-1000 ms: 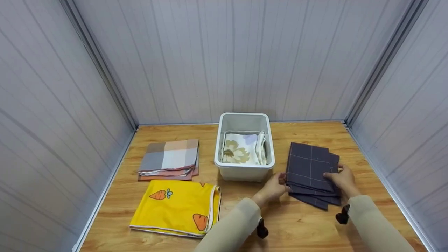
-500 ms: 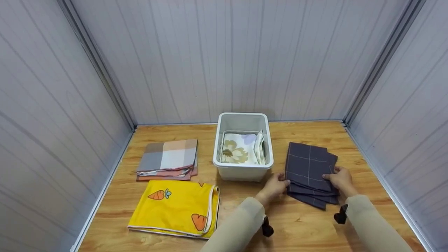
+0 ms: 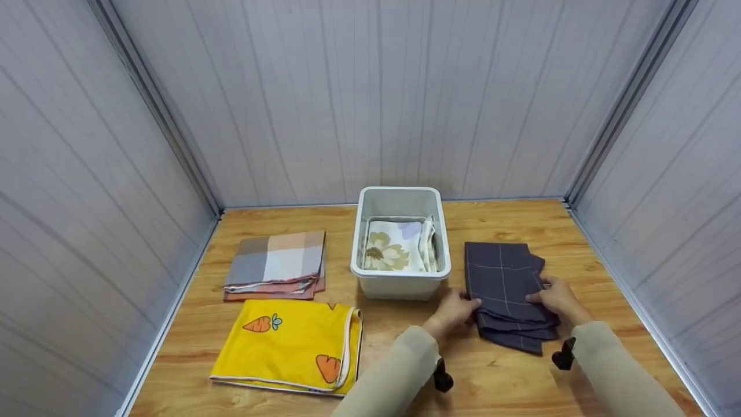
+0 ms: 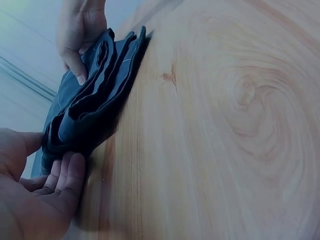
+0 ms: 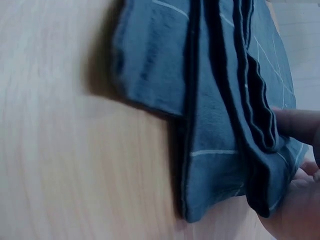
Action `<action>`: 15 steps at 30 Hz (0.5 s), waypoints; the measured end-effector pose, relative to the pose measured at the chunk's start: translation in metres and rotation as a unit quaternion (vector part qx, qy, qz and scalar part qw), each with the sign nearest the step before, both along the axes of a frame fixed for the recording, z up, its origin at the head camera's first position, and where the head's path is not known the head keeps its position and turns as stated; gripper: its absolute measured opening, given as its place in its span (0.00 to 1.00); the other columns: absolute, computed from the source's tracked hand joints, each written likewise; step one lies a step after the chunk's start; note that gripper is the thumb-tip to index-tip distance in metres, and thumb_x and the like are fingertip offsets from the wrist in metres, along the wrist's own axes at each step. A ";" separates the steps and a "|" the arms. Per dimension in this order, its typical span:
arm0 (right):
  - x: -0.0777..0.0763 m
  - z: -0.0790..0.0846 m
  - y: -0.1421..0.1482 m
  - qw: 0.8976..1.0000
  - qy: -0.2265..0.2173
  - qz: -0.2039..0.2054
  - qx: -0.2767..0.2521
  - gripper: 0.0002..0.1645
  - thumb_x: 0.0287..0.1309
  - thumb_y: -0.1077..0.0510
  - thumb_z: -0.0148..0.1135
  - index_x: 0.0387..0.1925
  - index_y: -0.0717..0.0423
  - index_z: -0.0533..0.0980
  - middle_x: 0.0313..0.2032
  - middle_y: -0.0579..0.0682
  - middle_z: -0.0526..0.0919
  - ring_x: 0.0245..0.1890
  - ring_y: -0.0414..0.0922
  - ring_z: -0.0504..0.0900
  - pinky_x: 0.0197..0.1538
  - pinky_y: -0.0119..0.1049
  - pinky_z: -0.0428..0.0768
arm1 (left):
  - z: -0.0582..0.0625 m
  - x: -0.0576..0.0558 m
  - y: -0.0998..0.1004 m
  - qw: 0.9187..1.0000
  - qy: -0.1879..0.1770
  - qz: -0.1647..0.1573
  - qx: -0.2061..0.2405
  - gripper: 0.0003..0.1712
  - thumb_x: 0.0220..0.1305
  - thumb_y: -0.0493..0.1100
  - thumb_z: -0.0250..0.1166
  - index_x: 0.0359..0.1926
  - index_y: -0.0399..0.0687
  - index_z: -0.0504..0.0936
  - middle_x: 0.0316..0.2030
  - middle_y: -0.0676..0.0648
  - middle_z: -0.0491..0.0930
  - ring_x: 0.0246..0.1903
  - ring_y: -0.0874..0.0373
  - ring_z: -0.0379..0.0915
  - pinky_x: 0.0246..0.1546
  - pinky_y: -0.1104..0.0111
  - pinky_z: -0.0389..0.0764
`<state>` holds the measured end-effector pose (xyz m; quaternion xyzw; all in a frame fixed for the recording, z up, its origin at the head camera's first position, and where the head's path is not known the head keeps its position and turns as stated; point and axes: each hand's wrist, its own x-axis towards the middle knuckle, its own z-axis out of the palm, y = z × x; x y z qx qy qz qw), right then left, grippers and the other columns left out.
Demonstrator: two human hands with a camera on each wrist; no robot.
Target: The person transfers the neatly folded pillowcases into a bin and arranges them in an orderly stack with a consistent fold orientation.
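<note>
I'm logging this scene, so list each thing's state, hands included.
Dark checked cloth, folded, layers uneven
Left hand, pinching the dark cloth's left side
Right hand, pinching the dark cloth's right side
Yellow carrot-print cloth, folded, lying flat
Multicoloured checked cloth, folded, lying flat
White bin, upright, open-topped, partly filled
Flowered cloth, folded, inside the bin

Ylw cloth point(image 3: 286, 344) (carrot print) nr plaid cloth point(image 3: 278, 259); floral cloth point(image 3: 396, 248) in wht bin point(image 3: 399, 288).

The held cloth point(image 3: 502, 277) lies right of the bin point(image 3: 399, 288) on the table point(image 3: 498, 379).
</note>
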<state>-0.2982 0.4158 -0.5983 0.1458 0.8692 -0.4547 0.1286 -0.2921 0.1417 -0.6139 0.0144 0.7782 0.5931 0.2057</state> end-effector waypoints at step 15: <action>0.003 0.005 -0.008 0.997 0.012 0.078 0.019 0.53 0.64 0.63 0.70 0.78 0.84 0.51 0.76 0.86 0.56 0.76 0.79 0.60 0.76 0.68 0.69 | 0.002 0.006 0.002 0.998 -0.020 0.047 0.046 0.21 0.63 0.35 0.73 0.55 0.39 0.78 0.46 0.45 0.81 0.41 0.54 0.82 0.33 0.64 0.85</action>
